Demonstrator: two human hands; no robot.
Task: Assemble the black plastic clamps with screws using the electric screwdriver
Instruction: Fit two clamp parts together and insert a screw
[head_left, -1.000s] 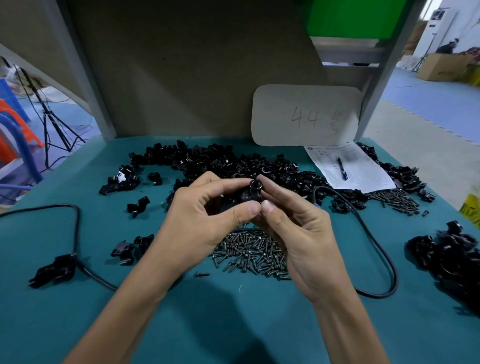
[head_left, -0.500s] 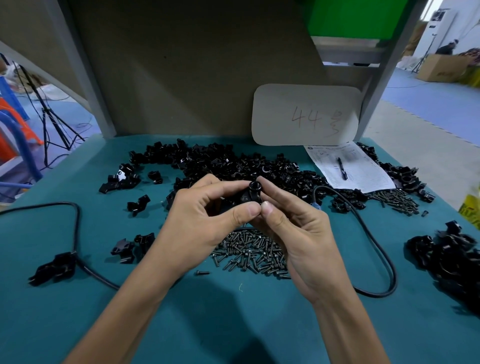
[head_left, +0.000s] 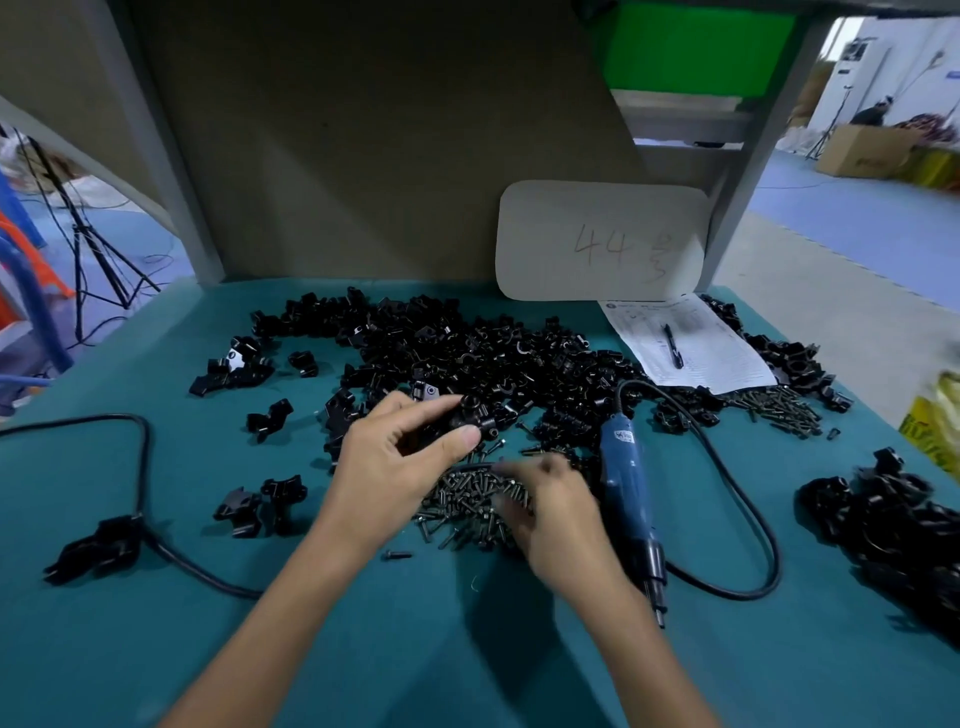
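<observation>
Two bare hands over a teal-covered table (head_left: 156, 649).
Left hand (head_left: 400, 457) pinches a black plastic clamp (head_left: 470, 413) just beyond the pile of dark metal screws (head_left: 462, 501) — blurred right hand (head_left: 553, 514), grip unclear, is over them, with a blue electric screwdriver (head_left: 628, 488) lying just beside it.

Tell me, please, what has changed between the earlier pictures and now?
The right hand let go of the black plastic clamp and dropped toward the pile of small dark screws, blurred. The left hand still pinches the clamp. The heap of loose black clamps stayed put.
</observation>
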